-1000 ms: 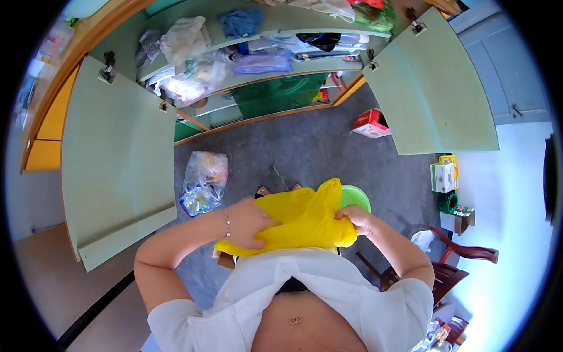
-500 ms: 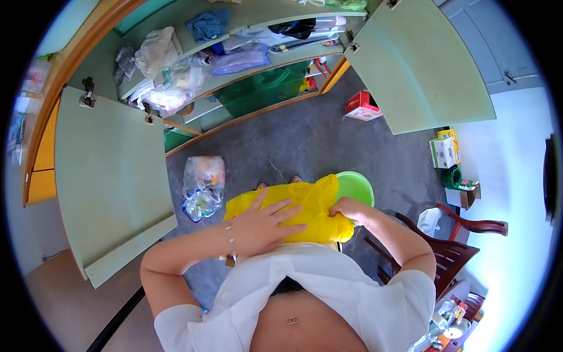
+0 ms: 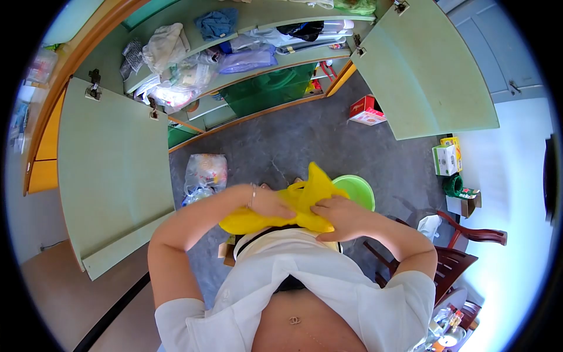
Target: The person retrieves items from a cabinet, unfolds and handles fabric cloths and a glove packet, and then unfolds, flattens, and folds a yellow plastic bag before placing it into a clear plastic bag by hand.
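Observation:
A bright yellow plastic bag [image 3: 314, 190], crumpled and partly folded, is held in front of my waist. My left hand [image 3: 271, 202], a bracelet at its wrist, lies over the bag's left part with the fingers curled into the plastic. On the right side, my right hand [image 3: 341, 217] grips the bag's edge, its fingers bent on top and the thumb lower down. One corner of the bag sticks up between the hands. Just behind it on the floor stands a light green basin [image 3: 358, 190], partly hidden by the bag and my right hand.
Ahead, an open cabinet [image 3: 246, 70] holds cloths and plastic bags, its left door [image 3: 117, 176] and right door [image 3: 434, 76] swung out. A filled clear bag [image 3: 205, 173] and a red box [image 3: 368, 110] sit on the floor. A wooden chair [image 3: 454, 264] stands at right.
My left hand has gone from lying flat with fingers spread to curling into the bag. The bag is bunched smaller, with a corner raised. My right hand has shifted slightly left and down.

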`<move>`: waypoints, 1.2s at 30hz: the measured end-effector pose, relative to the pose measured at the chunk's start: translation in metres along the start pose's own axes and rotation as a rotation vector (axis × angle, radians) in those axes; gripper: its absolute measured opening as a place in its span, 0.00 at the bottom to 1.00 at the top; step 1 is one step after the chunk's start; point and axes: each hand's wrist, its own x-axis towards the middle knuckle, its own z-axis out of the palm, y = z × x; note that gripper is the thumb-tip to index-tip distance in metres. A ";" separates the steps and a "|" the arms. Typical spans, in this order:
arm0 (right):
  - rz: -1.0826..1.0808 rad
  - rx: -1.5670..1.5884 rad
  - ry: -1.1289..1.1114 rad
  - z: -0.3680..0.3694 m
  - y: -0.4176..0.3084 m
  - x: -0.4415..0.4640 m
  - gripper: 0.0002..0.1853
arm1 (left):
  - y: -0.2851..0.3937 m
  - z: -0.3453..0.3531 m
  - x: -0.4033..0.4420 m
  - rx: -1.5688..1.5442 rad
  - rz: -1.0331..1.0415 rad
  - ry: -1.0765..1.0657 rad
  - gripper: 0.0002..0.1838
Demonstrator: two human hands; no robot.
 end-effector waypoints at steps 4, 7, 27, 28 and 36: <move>0.218 0.152 -0.384 0.004 0.024 0.023 0.21 | -0.013 -0.033 -0.026 -0.037 -0.037 0.152 0.27; 0.316 0.520 -0.349 -0.011 0.057 0.032 0.18 | 0.016 -0.046 -0.075 0.277 -0.133 0.389 0.34; 0.668 1.566 -0.695 0.045 0.064 0.020 0.20 | 0.026 0.023 -0.094 0.481 -0.262 0.366 0.41; 0.664 1.612 -0.705 0.046 0.062 0.019 0.20 | 0.043 0.028 -0.099 0.787 -0.291 0.479 0.43; 0.624 1.494 -0.538 0.040 0.063 0.023 0.21 | 0.010 0.072 -0.057 0.594 -0.245 0.494 0.29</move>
